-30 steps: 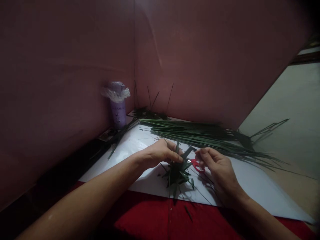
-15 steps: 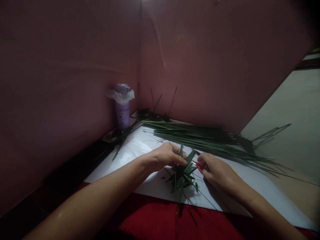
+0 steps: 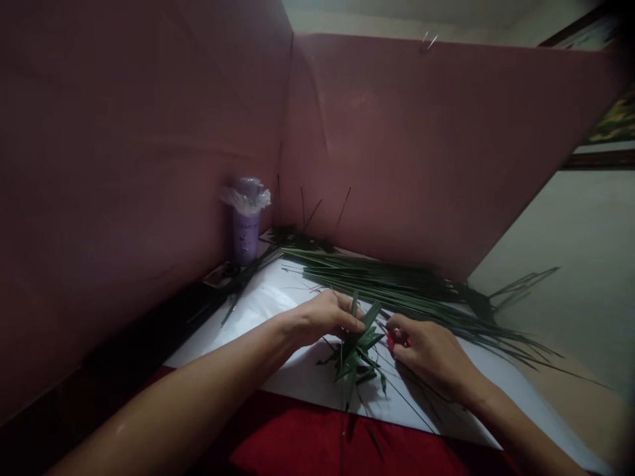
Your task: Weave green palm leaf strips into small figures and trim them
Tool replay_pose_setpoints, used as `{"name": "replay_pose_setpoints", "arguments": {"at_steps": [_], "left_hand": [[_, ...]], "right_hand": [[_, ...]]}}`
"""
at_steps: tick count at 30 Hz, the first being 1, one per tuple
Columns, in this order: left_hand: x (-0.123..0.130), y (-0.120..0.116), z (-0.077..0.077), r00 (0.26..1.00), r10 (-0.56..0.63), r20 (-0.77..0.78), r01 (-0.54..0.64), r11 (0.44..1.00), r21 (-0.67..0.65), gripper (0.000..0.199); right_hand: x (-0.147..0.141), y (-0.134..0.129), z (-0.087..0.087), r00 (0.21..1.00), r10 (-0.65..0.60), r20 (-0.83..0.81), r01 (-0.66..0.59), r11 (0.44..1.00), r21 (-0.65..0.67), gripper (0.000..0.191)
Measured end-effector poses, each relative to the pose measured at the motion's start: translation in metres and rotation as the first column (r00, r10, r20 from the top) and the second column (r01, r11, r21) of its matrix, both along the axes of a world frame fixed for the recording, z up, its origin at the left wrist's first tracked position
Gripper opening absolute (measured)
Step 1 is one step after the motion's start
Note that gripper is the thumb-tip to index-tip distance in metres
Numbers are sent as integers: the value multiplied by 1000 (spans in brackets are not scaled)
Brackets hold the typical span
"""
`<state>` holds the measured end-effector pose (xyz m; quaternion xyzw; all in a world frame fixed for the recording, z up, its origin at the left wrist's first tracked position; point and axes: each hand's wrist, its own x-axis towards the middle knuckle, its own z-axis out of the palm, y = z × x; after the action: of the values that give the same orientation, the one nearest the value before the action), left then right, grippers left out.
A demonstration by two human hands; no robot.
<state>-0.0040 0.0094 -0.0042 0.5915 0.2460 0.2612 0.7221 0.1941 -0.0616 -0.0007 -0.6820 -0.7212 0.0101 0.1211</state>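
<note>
My left hand [image 3: 330, 314] pinches the upper part of a woven green leaf piece [image 3: 354, 354], whose pointed ends stick out all round and hang near the front edge of the white board [image 3: 297, 377]. Just to the right, my right hand [image 3: 426, 344] is closed round the red handles of small scissors [image 3: 397, 340]. The scissor tips point toward the leaf piece; whether they touch it is too dim to tell. Long green leaf strips [image 3: 397, 281] lie across the board behind both hands.
A purple tumbler [image 3: 247, 235] with clear plastic over its top stands at the back left corner. Pink panels [image 3: 397, 152] rise behind and at the left. Red cloth [image 3: 297, 436] lies along the front. More leaf scraps [image 3: 292, 237] sit in the back corner.
The view has tilted up, showing the top edge of the pink panel. My right hand has turned slightly and shows more of the red handles. My left hand still holds the leaf piece.
</note>
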Motion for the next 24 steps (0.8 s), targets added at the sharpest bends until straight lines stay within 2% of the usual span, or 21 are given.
{"name": "replay_pose_setpoints", "arguments": {"at_steps": [2, 4, 7, 15, 18, 24], "left_hand": [[-1, 0, 1, 1000, -2, 10, 2, 1000, 5, 17], [-1, -1, 3, 1000, 9, 18, -9, 1000, 4, 17], [-2, -2, 6, 998, 32, 48, -32, 999, -4, 16], [-2, -6, 14, 988, 89, 127, -89, 996, -9, 19], [-1, -6, 14, 983, 119, 140, -122, 992, 18, 19], [1, -5, 12, 984, 125, 124, -133, 990, 55, 18]], "right_hand": [[2, 0, -4, 962, 63, -265, -67, 998, -9, 16], [2, -1, -7, 843, 118, -525, -174, 983, -58, 15], [0, -7, -8, 692, 101, -715, -261, 958, -117, 20], [-12, -16, -13, 593, 53, -803, -274, 952, -139, 19], [-12, -16, -17, 539, 51, -841, -286, 950, -125, 21], [-10, -14, -25, 484, 58, -873, -290, 952, -98, 23]]}}
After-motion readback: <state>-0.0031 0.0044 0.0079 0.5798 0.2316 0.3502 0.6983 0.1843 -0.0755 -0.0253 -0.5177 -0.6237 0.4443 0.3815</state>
